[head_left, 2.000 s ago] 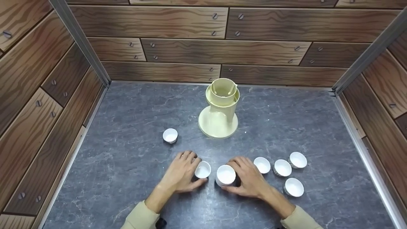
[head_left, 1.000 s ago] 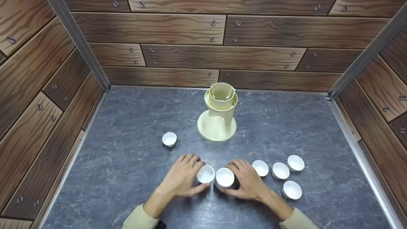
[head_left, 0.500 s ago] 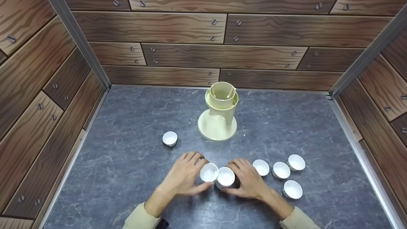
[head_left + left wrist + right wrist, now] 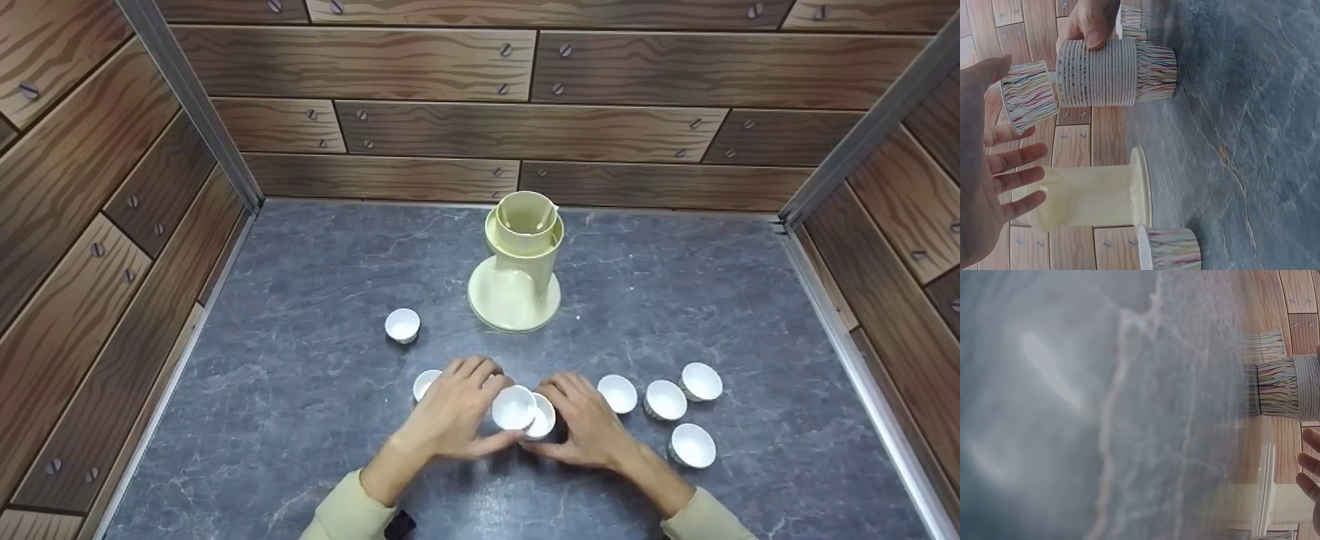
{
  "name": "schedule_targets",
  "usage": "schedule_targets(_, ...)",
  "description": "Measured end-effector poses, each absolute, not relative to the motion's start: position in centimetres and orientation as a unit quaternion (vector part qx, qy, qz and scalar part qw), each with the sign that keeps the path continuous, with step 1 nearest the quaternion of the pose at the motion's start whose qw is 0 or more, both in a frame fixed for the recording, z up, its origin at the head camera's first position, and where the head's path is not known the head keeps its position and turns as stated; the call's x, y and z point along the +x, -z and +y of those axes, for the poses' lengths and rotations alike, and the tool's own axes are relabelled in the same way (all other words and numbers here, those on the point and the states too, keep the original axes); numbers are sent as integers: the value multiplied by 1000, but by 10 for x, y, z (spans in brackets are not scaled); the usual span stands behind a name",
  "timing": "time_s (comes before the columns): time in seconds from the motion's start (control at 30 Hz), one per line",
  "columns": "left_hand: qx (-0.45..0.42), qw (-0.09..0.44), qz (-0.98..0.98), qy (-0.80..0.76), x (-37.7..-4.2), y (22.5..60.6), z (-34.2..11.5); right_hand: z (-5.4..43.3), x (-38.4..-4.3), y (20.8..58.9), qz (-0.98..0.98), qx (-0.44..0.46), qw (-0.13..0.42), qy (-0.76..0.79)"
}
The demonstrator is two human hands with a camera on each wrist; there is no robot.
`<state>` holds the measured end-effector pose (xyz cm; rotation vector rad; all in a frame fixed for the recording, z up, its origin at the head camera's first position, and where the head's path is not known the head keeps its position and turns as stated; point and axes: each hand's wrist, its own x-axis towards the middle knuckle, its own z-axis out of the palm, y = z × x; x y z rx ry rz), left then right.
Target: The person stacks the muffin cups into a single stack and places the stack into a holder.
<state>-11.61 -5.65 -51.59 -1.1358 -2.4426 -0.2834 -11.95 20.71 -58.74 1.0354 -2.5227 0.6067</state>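
My left hand [image 4: 461, 412] pinches a small paper cup [image 4: 514, 407], white inside with colourful wavy stripes outside, between thumb and forefinger. In the left wrist view this cup hangs tilted just above the top of a tall stack of nested cups [image 4: 1098, 73]; its other fingers spread out loosely. My right hand [image 4: 585, 420] grips the upper part of that stack, which stands upright on the table. From the head view, the held cup partly covers the stack's mouth. Behind my left hand a single cup [image 4: 426, 383] is half hidden.
Several single cups [image 4: 664, 400] stand to the right of my right hand. Another cup [image 4: 403, 325] stands at the left. Farther back is a pale yellow stand [image 4: 517, 289] with a round base and cylindrical top. Wood-patterned walls [image 4: 450, 67] enclose the grey marbled table [image 4: 315, 262].
My left hand has moved right with its cup, from beside the stack to overlapping its mouth. A single cup behind that hand has come into view. The right hand stays on the stack.
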Motion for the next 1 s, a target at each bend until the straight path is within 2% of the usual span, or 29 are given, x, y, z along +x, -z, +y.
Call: schedule_targets(1.0, -411, 189, -883, 120, -119, 521, -37, 210, -123, 591, -881, 378, 185, -217)
